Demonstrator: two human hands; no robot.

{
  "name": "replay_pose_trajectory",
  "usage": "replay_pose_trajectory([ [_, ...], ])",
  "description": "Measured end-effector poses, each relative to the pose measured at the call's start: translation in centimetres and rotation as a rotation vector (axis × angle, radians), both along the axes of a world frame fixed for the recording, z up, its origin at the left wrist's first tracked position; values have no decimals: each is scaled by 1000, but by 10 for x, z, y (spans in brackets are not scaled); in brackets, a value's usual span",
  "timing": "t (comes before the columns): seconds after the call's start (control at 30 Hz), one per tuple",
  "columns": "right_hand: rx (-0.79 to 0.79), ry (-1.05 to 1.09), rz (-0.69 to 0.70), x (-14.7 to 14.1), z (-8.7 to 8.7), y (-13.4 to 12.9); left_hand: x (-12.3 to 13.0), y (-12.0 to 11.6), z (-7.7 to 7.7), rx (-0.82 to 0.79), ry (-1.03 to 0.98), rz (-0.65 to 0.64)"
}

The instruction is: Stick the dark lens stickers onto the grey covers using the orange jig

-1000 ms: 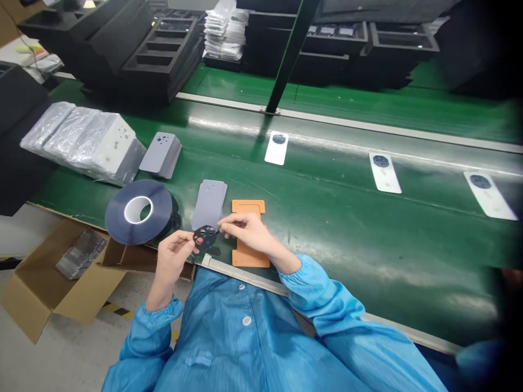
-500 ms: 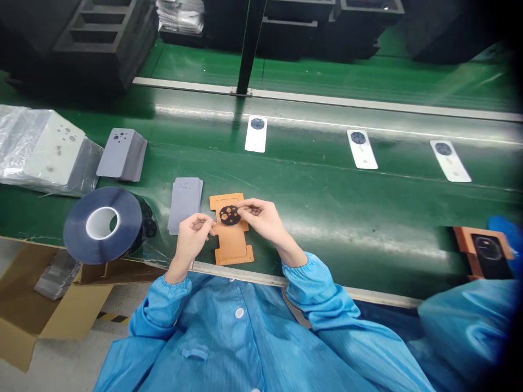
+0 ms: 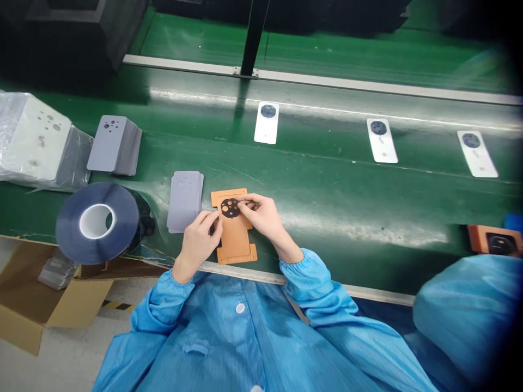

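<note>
An orange fixture plate lies at the belt's near side. At its upper end is a thin black disc with several round holes. My right hand is closed, thumb and fingers pinched at the disc's right edge. On the fixture's left side rests my left hand, its index fingertip near the disc and its thumb apart from the fingers, with nothing visible between them. Left of the fixture sits a small stack of grey sheets with holes.
A big roll of dark blue film stands at left, before a taller grey stack and plastic-wrapped white sheets. White phone-shaped sheets with dark discs lie farther back. A co-worker's blue sleeve is at right, near another orange fixture.
My left hand has moved right onto the fixture's edge, and its thumb and fingers have spread. My right hand stays at the disc. The view has tilted slightly down.
</note>
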State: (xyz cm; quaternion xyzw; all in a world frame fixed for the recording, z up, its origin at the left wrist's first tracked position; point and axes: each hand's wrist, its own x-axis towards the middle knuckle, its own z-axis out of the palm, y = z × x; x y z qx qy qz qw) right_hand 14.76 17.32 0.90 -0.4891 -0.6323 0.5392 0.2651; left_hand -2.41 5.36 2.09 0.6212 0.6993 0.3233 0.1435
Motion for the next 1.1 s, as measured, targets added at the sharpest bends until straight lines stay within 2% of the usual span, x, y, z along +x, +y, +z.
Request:
replay_pose_trajectory([
  [0.13,67,-49,-2,0,-1,-2,0,-1,-2,-32,100,-44],
  [0.37,268,-118,28,-1,3,-2,3,0,-1,-65,155,-29],
  [0.7,376,-269,110,0,2,-1,2,0,2,-76,237,-66],
  [0.93,385,-407,174,3,12,0,-8,-1,6,-53,353,-255],
  [1.1,311,-341,225,10,10,7,-7,-5,11,-92,386,-255],
])
